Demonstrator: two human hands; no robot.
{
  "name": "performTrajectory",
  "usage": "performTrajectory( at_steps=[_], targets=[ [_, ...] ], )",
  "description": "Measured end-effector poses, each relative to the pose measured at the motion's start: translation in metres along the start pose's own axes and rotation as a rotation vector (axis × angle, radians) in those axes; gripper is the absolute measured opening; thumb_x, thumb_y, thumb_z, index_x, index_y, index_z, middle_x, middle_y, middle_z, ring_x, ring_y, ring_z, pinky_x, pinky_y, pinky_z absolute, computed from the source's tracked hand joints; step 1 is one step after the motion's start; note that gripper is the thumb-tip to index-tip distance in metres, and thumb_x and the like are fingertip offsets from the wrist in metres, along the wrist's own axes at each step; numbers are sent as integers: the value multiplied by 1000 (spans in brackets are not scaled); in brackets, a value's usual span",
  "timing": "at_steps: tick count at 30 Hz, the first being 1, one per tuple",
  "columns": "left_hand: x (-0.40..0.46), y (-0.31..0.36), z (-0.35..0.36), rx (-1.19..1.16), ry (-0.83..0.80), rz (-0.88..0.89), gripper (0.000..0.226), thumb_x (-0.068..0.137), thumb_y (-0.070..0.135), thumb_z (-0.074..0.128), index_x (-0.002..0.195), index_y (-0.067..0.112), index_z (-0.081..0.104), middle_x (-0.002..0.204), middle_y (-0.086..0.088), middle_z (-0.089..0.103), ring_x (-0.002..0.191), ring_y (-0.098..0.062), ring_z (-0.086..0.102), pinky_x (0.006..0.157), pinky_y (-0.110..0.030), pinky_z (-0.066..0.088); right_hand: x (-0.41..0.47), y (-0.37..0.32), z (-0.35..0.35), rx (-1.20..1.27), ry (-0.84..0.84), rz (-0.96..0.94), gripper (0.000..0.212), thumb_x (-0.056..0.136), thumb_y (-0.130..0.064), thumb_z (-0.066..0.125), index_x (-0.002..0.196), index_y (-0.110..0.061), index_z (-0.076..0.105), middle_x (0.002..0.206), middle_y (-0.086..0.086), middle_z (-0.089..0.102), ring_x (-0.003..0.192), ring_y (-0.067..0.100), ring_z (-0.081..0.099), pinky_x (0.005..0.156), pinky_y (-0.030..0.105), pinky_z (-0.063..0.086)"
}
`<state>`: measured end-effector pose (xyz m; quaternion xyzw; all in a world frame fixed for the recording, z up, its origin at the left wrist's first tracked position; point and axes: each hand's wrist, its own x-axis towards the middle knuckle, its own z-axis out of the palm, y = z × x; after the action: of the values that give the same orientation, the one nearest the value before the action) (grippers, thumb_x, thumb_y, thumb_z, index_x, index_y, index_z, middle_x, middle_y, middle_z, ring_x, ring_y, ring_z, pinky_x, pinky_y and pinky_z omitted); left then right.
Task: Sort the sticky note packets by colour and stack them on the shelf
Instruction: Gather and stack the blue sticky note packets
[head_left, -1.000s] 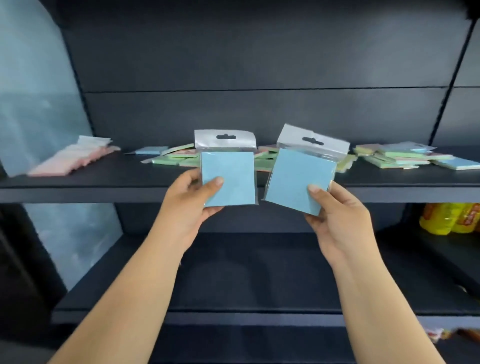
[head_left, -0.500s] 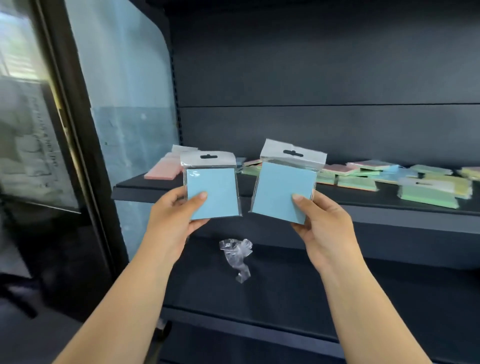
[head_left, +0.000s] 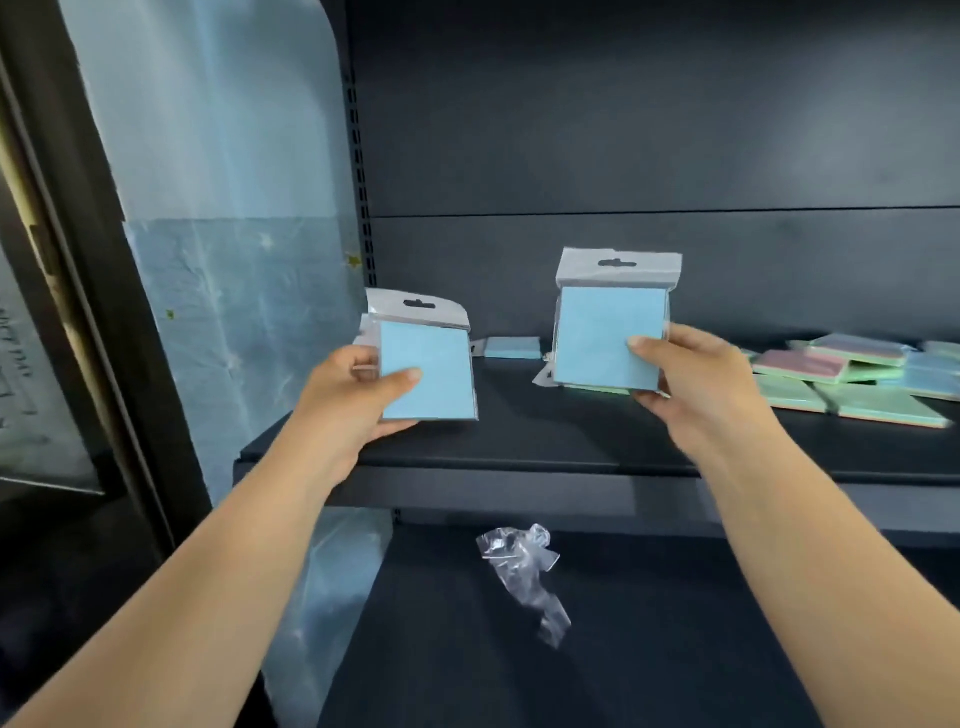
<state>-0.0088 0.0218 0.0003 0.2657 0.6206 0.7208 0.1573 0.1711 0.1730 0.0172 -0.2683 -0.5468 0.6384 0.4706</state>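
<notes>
My left hand (head_left: 345, 400) grips a blue sticky note packet (head_left: 428, 371) with a silver hang tab, held upright over the left end of the dark shelf (head_left: 519, 441). My right hand (head_left: 691, 384) grips a second blue packet (head_left: 608, 332), higher and further right. A loose blue packet (head_left: 511, 347) lies flat at the back of the shelf between them. Several green, pink and blue packets (head_left: 852, 374) lie scattered on the shelf to the right. The left packet hides whatever lies behind it.
A crumpled clear plastic wrapper (head_left: 524, 571) lies on the lower shelf (head_left: 649, 649). A plastic-covered panel (head_left: 234, 260) and a dark door frame (head_left: 88, 260) stand at the left of the shelving unit.
The view swung left and closer to the shelf's left end. Both hands carried their blue packets up over the shelf, and the right packet rose above the left one.
</notes>
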Motion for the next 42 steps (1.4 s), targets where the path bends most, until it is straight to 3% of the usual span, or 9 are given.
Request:
performTrajectory(
  at_steps=[7, 11, 14, 17, 22, 26, 31, 37, 42],
  targets=[
    [87, 4, 72, 267, -166, -18, 18, 85, 4, 63, 83, 11, 47, 105, -10, 58, 93, -24, 61, 65, -32, 53, 76, -12, -2, -13, 66, 1, 17, 89, 1, 55, 80, -13, 56, 81, 2, 61, 72, 12, 60, 60, 26, 49],
    [133, -17, 109, 343, -132, -58, 18, 86, 4, 62, 102, 1, 55, 115, -16, 60, 104, -32, 62, 77, -38, 54, 126, -11, -2, 78, 73, 143, 19, 87, 1, 57, 78, -14, 51, 81, 5, 59, 72, 14, 58, 59, 27, 47],
    [160, -34, 120, 671, -85, 8, 32, 84, 19, 67, 109, 1, 59, 116, -15, 63, 105, -31, 61, 84, -35, 51, 151, -1, 1, 84, 66, 199, 20, 86, 2, 57, 76, -14, 51, 79, 5, 59, 71, 15, 57, 58, 28, 46],
    [170, -40, 126, 1065, -52, 24, 43, 88, 34, 60, 115, 1, 55, 118, -12, 60, 110, -29, 56, 74, -29, 38, 163, 12, 3, 83, 47, 215, 20, 85, 4, 58, 76, -12, 51, 78, 6, 59, 70, 16, 57, 62, 30, 48],
    [178, -45, 133, 1362, -72, 57, 37, 93, 32, 53, 110, -1, 56, 115, -15, 61, 107, -30, 56, 69, -31, 36, 168, 18, 4, 25, 31, 152, 16, 84, 4, 60, 80, -11, 55, 78, 7, 61, 71, 18, 59, 71, 35, 49],
    [175, -34, 131, 1344, -59, 94, 36, 93, 30, 52, 111, 0, 57, 116, -16, 60, 108, -31, 55, 72, -32, 39, 167, 23, 3, -32, 12, 160, 15, 84, 2, 61, 79, -11, 55, 77, 8, 60, 69, 19, 59, 63, 33, 49],
    [153, 18, 101, 1100, 81, 299, 44, 92, 32, 55, 128, 7, 52, 127, -10, 59, 120, -27, 50, 96, -34, 39, 164, 28, 14, -134, -62, 243, 17, 83, -2, 63, 75, -12, 53, 74, 5, 58, 63, 17, 56, 49, 29, 46],
    [78, 1, 52, 1469, -136, 426, 47, 88, 52, 44, 125, 26, 56, 127, 2, 59, 118, -20, 51, 97, -33, 41, 159, 47, 58, -257, -190, 301, 18, 82, 3, 64, 76, -7, 50, 101, 15, 61, 89, 26, 60, 66, 35, 51],
    [57, -24, 43, 1537, -252, 449, 46, 91, 51, 39, 128, 28, 52, 129, 6, 56, 120, -13, 49, 95, -25, 37, 156, 63, 76, -423, -207, 290, 12, 86, -2, 61, 84, -4, 49, 106, 16, 53, 67, 20, 54, 61, 36, 52]
  ],
)
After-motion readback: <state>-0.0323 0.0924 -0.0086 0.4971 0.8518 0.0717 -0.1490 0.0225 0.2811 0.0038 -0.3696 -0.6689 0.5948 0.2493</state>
